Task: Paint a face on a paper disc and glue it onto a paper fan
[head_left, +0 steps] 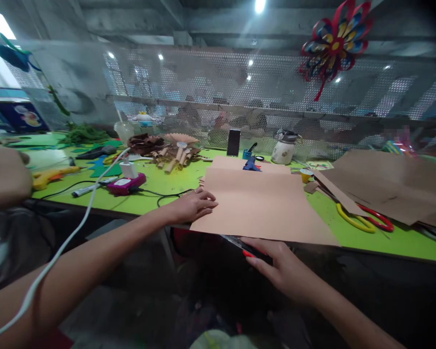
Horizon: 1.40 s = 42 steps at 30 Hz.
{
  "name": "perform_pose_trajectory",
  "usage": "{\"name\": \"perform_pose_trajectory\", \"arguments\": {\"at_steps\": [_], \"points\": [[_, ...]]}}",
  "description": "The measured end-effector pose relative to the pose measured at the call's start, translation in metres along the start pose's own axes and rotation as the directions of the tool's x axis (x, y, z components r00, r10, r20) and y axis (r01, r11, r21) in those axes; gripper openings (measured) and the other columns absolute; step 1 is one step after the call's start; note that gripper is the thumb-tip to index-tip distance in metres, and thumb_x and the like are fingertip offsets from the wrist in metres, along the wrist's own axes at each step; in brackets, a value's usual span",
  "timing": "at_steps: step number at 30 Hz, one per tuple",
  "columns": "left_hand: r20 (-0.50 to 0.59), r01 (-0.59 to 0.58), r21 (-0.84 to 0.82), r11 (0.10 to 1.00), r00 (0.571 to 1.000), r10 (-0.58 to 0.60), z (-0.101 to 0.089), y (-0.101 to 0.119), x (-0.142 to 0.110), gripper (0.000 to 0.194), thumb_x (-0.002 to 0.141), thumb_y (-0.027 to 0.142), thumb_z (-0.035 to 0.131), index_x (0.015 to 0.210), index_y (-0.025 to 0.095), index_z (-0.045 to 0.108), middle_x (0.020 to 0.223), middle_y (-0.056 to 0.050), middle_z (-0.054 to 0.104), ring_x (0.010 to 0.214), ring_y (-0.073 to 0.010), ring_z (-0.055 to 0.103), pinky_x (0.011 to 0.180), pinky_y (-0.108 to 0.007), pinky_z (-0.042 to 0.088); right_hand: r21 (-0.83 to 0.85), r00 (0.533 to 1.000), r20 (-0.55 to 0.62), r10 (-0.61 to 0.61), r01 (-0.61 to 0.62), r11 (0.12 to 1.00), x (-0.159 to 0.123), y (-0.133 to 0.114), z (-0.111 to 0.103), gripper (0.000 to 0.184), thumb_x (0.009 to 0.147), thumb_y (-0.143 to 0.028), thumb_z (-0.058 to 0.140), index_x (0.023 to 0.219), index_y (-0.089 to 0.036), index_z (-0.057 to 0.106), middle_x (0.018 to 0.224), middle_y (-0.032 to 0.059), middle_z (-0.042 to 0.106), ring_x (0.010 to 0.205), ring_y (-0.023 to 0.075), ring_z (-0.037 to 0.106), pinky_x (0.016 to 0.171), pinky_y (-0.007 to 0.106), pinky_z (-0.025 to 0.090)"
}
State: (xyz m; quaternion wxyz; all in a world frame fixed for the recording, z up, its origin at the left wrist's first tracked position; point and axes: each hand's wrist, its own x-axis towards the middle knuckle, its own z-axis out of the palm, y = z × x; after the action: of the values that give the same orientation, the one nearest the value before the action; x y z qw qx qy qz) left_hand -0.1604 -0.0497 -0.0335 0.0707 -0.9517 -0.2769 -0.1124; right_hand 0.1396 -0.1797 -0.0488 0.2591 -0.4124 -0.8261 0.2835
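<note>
A large sheet of tan paper (261, 206) lies on the green table (160, 186), its near edge at the table's front. My left hand (191, 206) rests on the sheet's left edge, fingers stretched out flat. My right hand (276, 266) is below the front edge, fingers closed round red-handled scissors (241, 245) whose blades point at the paper's near edge.
Yellow and red scissors (363, 220) lie beside more brown sheets (385, 186) on the right. A pink device (127, 183) with a white cable, a yellow glue gun (53, 175), paper rolls (174, 157), a phone (233, 142) and a jar (284, 149) stand further back. A mesh screen backs the table.
</note>
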Motion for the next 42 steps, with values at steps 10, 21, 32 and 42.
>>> {"name": "perform_pose_trajectory", "arguments": {"at_steps": [10,21,32,42], "points": [[0.005,-0.051,0.048,0.998,0.999,0.051,0.002,0.005,0.002,0.031,0.092,0.036,0.056,0.118,0.018,0.056,0.123,-0.009,0.057,0.106,-0.0215,0.058,0.091,-0.045,0.049,0.029,1.000,0.026,-0.017,0.017,0.999,0.010,-0.008,0.000,0.038,0.092,-0.029,0.054,0.129,-0.022,0.060,0.124,0.0070,0.068,0.114,0.0228,0.063,0.098,0.037,0.047],[0.022,-0.054,0.069,0.996,0.998,0.053,0.003,0.004,0.003,0.032,0.092,0.036,0.056,0.119,0.018,0.056,0.122,-0.009,0.057,0.106,-0.0215,0.058,0.091,-0.045,0.049,0.013,0.997,0.027,-0.071,0.071,0.997,0.021,-0.015,0.008,0.039,0.091,-0.027,0.054,0.129,-0.024,0.060,0.118,0.0100,0.070,0.108,0.0269,0.065,0.094,0.042,0.050],[0.033,-0.062,0.096,0.993,0.998,0.059,0.004,0.004,0.003,0.031,0.092,0.036,0.056,0.117,0.018,0.056,0.120,-0.008,0.058,0.103,-0.0206,0.059,0.088,-0.043,0.051,-0.030,0.995,0.016,-0.097,0.097,0.995,0.029,-0.021,0.023,0.039,0.092,-0.026,0.054,0.129,-0.021,0.059,0.121,0.0114,0.069,0.111,0.0266,0.064,0.097,0.040,0.048],[0.003,-0.055,0.083,0.995,0.998,0.055,0.005,0.003,0.001,0.032,0.092,0.036,0.056,0.118,0.018,0.056,0.121,-0.009,0.057,0.104,-0.0212,0.059,0.089,-0.044,0.050,-0.103,0.994,-0.006,-0.107,0.106,0.989,0.030,-0.032,0.028,0.038,0.092,-0.025,0.052,0.128,-0.018,0.059,0.126,0.0124,0.065,0.117,0.0273,0.060,0.100,0.041,0.046]]}}
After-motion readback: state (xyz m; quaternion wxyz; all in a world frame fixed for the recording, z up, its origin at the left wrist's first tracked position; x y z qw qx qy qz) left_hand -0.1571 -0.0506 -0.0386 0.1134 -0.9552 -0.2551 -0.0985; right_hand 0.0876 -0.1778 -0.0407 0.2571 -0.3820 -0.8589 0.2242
